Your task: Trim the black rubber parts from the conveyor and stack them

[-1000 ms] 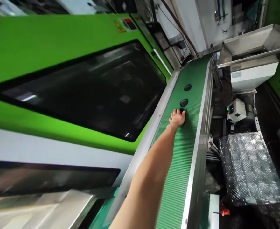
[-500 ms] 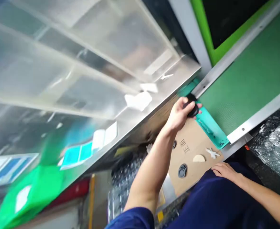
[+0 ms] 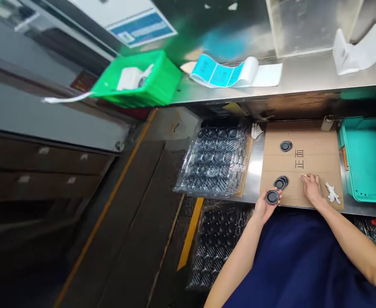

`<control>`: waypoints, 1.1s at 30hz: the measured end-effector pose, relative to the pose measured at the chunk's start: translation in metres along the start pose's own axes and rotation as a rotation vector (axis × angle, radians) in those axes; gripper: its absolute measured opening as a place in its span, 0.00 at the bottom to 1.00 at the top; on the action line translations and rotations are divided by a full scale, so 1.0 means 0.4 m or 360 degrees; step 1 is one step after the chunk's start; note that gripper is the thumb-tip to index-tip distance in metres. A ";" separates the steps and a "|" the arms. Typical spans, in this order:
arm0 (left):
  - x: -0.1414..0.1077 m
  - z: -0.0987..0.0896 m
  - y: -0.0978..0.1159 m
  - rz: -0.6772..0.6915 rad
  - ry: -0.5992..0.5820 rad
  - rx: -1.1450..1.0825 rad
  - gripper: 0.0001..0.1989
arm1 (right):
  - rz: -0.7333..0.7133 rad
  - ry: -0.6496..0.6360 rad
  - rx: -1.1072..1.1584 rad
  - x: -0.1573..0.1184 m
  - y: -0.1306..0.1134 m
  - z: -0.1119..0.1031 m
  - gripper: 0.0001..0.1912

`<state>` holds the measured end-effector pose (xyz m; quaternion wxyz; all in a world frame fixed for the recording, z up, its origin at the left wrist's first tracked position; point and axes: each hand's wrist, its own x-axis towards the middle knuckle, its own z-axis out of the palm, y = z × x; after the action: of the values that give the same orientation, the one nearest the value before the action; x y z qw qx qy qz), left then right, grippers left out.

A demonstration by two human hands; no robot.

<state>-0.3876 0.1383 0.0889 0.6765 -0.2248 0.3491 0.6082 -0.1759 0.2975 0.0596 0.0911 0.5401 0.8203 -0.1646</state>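
Note:
My left hand [image 3: 265, 208], at the front edge of the cardboard sheet [image 3: 280, 164], holds a round dark grey cap-like part [image 3: 272, 197] in its fingers. Just beyond it lies a small overlapping group of similar round parts [image 3: 280, 183]. More of these dark round parts [image 3: 286, 146] lie farther back on the cardboard. My right hand [image 3: 312, 188] is low over the cardboard with its fingers bent together; what they hold, if anything, is hidden. To its right is a crumpled white piece [image 3: 332, 192].
A teal bin [image 3: 367, 199] stands at right. Clear plastic trays with round dark parts [image 3: 212, 158] are stacked at left, with more trays [image 3: 213, 239] below. On the metal shelf [image 3: 303, 79] are a green bin [image 3: 162, 81] and a blue label roll [image 3: 220, 73].
The view has swung left. My left hand has moved from the teal bin to the cardboard's front edge with a dark part. My right hand has come from my lap onto the cardboard.

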 end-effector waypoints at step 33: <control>0.152 0.254 -0.108 0.0057 -0.0587 -0.0037 0.20 | -0.0029 0.0158 0.0089 -0.085 -0.168 -0.144 0.30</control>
<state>-0.3239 0.2460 0.1049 0.7154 -0.1110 0.2159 0.6552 -0.2222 0.2653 0.1359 0.0338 0.5425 0.8238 -0.1613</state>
